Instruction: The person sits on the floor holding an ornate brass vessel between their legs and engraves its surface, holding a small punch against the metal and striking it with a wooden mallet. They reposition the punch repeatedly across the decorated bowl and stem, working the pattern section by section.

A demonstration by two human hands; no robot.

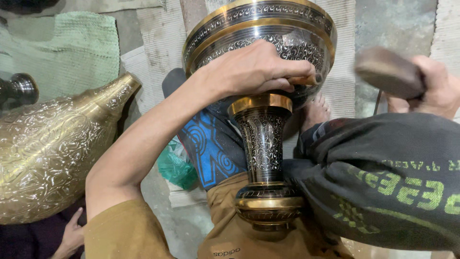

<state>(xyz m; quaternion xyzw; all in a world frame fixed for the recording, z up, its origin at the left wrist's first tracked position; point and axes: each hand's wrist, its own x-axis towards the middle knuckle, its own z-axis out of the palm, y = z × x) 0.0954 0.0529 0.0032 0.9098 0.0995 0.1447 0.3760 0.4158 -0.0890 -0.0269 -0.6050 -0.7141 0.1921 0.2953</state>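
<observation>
Resting across the person's lap, the engraved brass goblet (262, 139) is the landmark: left hand (254, 69) fingers pinch a small chisel (306, 79) against its bowl, while right of it the right hand (433, 86) grips a blurred mallet (388, 72).

Soft, even light; glare glints on the brass vessel (48, 144) at left; the mallet (388, 72) at upper right is motion-blurred.

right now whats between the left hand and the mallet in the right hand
In the head view, the dark engraved bowl of the brass vase lies between the left hand, which presses a small tool to it, and the blurred mallet in the right hand.
</observation>
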